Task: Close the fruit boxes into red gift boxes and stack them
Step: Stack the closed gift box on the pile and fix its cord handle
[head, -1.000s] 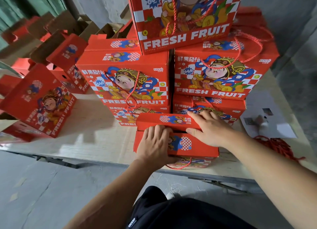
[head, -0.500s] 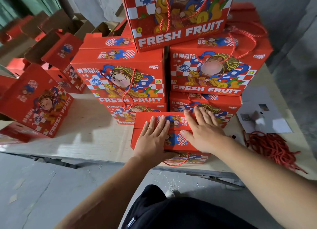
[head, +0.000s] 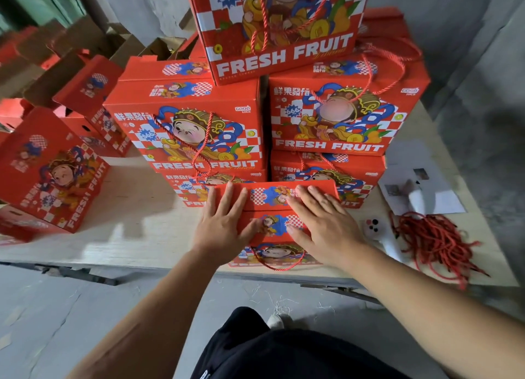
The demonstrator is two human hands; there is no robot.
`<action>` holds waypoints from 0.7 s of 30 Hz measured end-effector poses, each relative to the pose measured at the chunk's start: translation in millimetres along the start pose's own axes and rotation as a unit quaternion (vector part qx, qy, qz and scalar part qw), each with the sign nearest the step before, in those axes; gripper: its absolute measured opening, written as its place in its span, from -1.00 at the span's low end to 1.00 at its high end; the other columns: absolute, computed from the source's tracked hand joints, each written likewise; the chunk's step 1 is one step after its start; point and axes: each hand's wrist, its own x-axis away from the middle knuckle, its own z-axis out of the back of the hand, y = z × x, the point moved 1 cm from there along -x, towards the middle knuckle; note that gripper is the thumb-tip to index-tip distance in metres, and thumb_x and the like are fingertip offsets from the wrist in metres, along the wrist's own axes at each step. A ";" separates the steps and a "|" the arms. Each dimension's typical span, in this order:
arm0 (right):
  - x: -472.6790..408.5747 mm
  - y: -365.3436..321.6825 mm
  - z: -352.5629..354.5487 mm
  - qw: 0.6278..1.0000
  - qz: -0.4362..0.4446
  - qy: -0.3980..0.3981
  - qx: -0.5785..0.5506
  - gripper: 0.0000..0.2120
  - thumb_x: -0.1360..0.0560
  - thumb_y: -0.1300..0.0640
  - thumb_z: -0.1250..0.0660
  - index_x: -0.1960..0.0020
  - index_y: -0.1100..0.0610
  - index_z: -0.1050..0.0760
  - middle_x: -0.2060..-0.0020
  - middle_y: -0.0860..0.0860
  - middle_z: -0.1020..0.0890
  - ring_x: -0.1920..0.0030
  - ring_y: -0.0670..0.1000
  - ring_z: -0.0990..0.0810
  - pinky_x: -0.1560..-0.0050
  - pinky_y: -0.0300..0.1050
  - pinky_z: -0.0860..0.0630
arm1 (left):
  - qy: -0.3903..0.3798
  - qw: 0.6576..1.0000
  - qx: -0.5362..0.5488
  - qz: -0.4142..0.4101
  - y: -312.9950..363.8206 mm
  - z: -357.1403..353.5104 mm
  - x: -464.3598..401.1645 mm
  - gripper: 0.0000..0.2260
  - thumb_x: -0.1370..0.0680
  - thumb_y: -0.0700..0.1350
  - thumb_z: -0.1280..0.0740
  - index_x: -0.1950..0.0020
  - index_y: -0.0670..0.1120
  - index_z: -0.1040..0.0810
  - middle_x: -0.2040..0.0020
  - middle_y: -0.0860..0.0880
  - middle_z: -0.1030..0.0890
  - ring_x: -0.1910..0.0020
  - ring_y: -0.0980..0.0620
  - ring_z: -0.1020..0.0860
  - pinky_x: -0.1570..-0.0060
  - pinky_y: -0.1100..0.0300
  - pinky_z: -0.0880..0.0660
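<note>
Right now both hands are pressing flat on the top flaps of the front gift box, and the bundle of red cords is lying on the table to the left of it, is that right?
Not quite: the bundle of red cords lies to the right of the front gift box, not the left, as the head view shows. The rest holds: the left hand and right hand press flat on its top flaps.
</note>
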 end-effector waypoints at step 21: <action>28.6 -85.1 13.2 0.461 -0.521 0.040 -0.717 -0.74 -0.65 -0.05 -0.34 0.14 0.07 -0.49 0.50 -0.03 -0.47 0.53 -0.05 -0.49 0.42 -0.19 -0.38 | -0.195 0.937 0.179 0.230 -20.2 15.1 -1.8 -0.10 -0.45 0.62 -0.04 -0.15 -0.16 -0.66 -0.10 -0.17 -0.70 -0.08 -0.19 -0.67 -0.02 0.08 -0.54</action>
